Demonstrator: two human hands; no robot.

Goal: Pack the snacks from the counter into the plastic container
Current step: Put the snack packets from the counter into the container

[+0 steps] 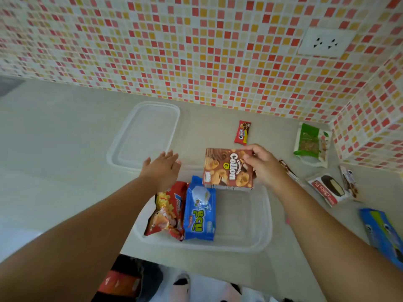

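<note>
A clear plastic container (259,234) sits at the counter's front edge. Inside it on the left lie a red snack bag (166,211) and a blue packet (199,211). My right hand (265,165) grips a brown Collon box (227,168) by its right edge, holding it above the container's far side. My left hand (162,167) hovers flat with straight fingers over the container's far left corner, holding nothing. Loose on the counter are a small red packet (242,132), a green bag (310,143), a Choco Pie packet (329,188) and a blue packet (382,234).
The container's clear lid (144,134) lies on the counter behind the container. A brown wrapper (291,172) peeks out behind my right wrist, and a thin dark packet (349,182) lies right of the Choco Pie. Mosaic tile walls enclose the back and right, with a socket (326,41).
</note>
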